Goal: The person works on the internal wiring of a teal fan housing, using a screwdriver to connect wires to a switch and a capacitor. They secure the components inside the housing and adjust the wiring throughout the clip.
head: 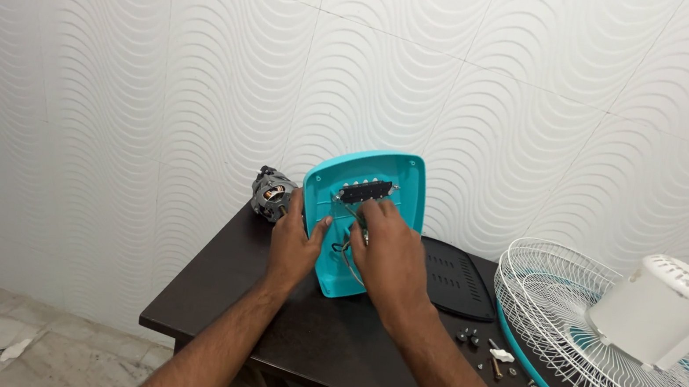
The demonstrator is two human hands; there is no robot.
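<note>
Grip: your left hand (295,247) clamps the left edge of the teal fan base cover (363,218), thumb hooked over onto its inner face. Your right hand (389,248) is fingers-down inside the cover, pinched on the wires (347,254) just below the black switch block (365,191); can't tell exactly how tight that pinch is.

The cover stands tilted near the surface's (325,342) far edge, open side toward you.

Doing it well, my read: keep the left hand firm so the cover doesn't rock, work the wires close to the block, don't yank the leads.

Nearest you, toward the right edge: loose screws and small black knobs (500,360). Mind your right forearm doesn't sweep them off. Further right, the white wire fan guard (606,361) overhangs the surface with the white motor housing (657,310) lying on it. Beyond the screws, a black plate (457,279) lies flat just beside the cover. Far left corner: the bare motor (272,194), touching the wall side.
</note>
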